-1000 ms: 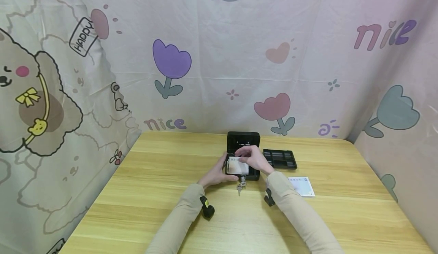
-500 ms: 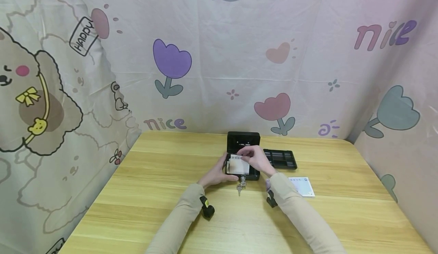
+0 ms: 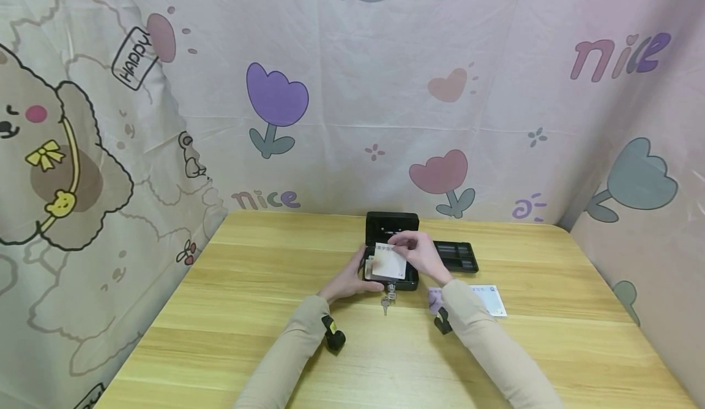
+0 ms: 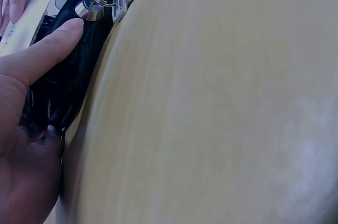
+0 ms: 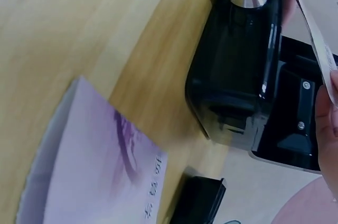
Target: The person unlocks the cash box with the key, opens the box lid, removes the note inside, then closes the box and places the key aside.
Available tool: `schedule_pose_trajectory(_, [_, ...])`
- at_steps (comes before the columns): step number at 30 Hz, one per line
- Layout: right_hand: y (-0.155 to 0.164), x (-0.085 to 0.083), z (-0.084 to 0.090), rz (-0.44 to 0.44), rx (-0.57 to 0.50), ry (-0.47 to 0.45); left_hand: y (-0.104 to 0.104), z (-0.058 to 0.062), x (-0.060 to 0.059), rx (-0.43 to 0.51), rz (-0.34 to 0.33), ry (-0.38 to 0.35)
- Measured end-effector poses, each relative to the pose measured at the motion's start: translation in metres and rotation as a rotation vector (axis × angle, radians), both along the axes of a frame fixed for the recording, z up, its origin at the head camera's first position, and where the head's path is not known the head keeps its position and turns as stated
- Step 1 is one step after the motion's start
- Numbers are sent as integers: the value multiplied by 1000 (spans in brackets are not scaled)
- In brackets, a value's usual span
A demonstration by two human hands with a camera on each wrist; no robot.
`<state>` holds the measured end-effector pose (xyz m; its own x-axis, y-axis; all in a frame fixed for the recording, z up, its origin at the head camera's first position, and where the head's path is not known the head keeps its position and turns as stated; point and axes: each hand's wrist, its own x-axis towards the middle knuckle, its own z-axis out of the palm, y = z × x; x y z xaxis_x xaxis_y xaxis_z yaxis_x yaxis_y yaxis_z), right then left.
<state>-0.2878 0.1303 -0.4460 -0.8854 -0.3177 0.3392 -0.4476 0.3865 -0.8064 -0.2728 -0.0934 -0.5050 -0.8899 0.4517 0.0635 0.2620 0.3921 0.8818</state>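
Glossy black metal cash box (image 3: 392, 261), lid up. Left hand (image 3: 347, 279) gripping its 9 o'clock wall; right hand (image 3: 421, 255) pinching thin paper note (image 3: 390, 263). Pale woodgrain bench (image 3: 220, 311), cartoon-print fabric backdrop (image 3: 330, 90).

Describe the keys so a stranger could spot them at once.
Find the black cash box at the middle of the wooden table. The keys hang from the lock in its front wall, the only silver metal there.
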Motion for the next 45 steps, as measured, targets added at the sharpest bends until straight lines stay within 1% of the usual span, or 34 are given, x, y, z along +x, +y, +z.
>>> schedule_pose_trajectory(9, [11,9,6,-40,10,-62,0,0,1,16,11,-17])
schedule_pose_trajectory(13, [19,13,8,-58,22,-77,0,0,1,14,8,-18])
schedule_pose_trajectory(17, [28,17,10,-52,11,-81,0,1,2,-8,12,-34])
schedule_pose_trajectory(22, [44,22,12,-31,7,-69,-1,2,3,-65,33,-73])
schedule_pose_trajectory(25, [53,25,14,-38,9,-74,-1,1,3,-81,34,-77])
schedule_pose_trajectory(28, [63,28,17,-30,3,-83,-2,1,3,-84,31,-74])
schedule_pose_trajectory(34, [85,32,20,-29,15,-146,-2,2,3,-80,29,-67])
schedule_pose_trajectory(40, [109,36,22,-26,26,-179,-2,1,3,-90,26,-75])
schedule_pose_trajectory(45, [128,38,22,-26,22,-198,-2,1,3,-77,24,-68])
